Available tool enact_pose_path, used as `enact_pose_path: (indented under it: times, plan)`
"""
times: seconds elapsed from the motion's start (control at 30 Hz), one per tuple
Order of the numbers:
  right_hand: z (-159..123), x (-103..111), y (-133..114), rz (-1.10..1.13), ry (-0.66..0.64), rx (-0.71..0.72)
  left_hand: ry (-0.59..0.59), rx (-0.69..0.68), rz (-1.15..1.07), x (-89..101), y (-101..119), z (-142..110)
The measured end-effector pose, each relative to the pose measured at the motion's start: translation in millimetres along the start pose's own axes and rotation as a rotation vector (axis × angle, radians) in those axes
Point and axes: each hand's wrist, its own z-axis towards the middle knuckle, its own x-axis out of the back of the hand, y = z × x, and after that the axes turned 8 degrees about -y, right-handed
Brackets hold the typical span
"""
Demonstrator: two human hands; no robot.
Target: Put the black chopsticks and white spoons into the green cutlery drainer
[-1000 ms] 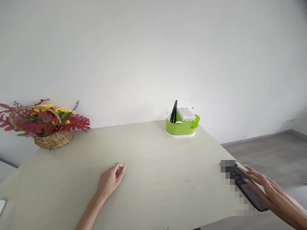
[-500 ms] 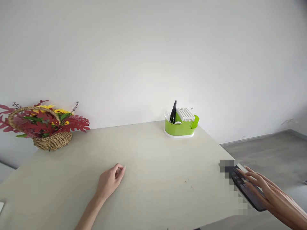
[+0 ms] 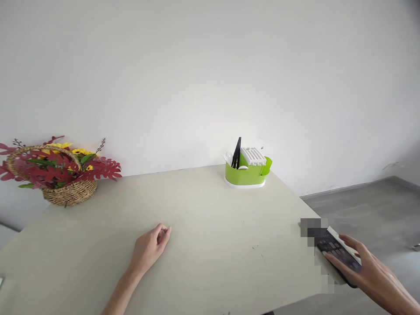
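- Phone (image 3: 337, 252): right of the green caddy (image 3: 244, 177) and nearer the wearer, at the worktop (image 3: 203, 210) edge. Long axis slants, far end roughly toward caddy.
- Right hand (image 3: 372, 264): the nearer one, on the phone's side away from caddy. Thumb at one long side, fingers at the other; can't tell if gripped.
- Left hand (image 3: 149, 246): fingers curled, nothing visible in them, left of and nearer than caddy, well apart from phone.

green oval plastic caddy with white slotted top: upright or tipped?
Upright: the green caddy stands on its white base on the pale tabletop, slim black sticks rising, slightly slanted, from it.
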Motion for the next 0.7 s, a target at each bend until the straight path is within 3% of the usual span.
enact_pose_path:
  times: [0.1, 0.23, 0.7]
  plan:
    - [-2.9, -7.6, -2.4, 0.002, -0.052, -0.008, 0.002, -0.003, 0.003, 0.0, 0.2, 0.1]
    - [-1.5, -13.0, -5.0, 0.004, -0.006, -0.023, 0.009, -0.004, 0.016, -0.1, 0.2, 0.1]
    - [-2.0, -13.1, -16.1, 0.037, -0.004, -0.112, 0.008, -0.009, 0.01, 0.5, -0.5, -0.4]
